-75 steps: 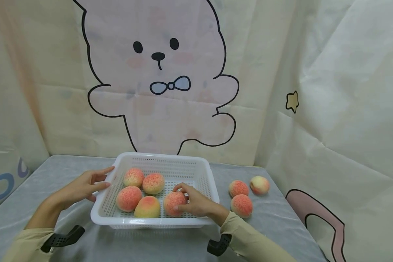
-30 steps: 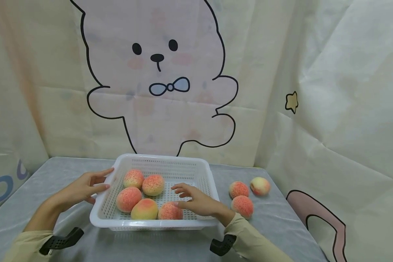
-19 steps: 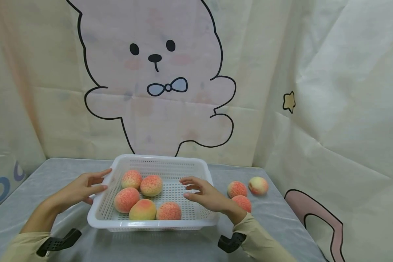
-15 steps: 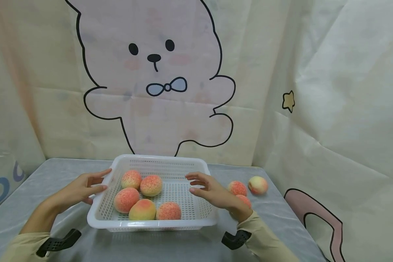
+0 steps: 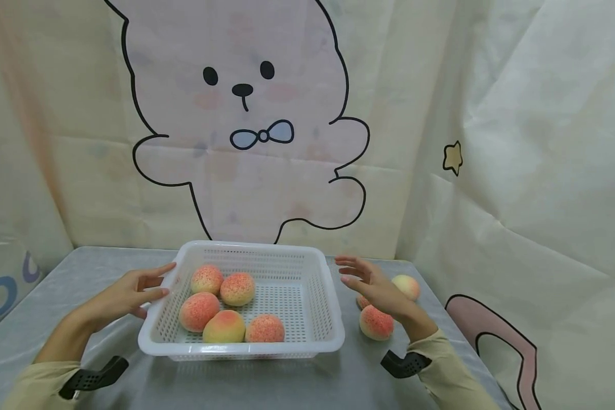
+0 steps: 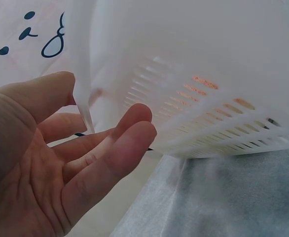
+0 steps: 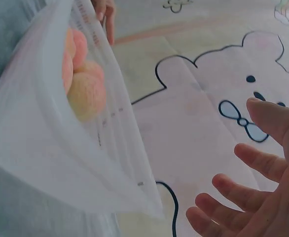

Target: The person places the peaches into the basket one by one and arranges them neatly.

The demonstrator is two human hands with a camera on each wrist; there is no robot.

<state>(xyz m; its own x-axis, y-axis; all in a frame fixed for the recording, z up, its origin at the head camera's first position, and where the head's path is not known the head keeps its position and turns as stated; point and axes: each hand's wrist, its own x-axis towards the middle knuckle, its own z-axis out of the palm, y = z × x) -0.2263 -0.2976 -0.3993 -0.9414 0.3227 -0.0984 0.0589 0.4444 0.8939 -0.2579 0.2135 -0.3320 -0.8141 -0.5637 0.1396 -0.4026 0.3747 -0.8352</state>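
A white plastic basket stands on the grey table, with several peaches inside, one of them near its front wall. My left hand rests at the basket's left rim, its digits touching the edge. In the left wrist view, its fingers extend below the rim, fairly straight. Right of the basket, my right hand hangs above the loose peaches, fingers spread and nothing held. Beneath it lies a red peach; a second peach is mostly hidden by the hand. A pale peach sits behind, partly covered.
Grey cloth covers the table. Behind it hangs a backdrop printed with a cartoon animal, and a sheet closes off the right side. Black wrist devices sit on both sleeves.
My right hand has let go of a peach, which now lies against the front of the basket, and has moved right, out over the loose peaches. My left hand stays at the rim.
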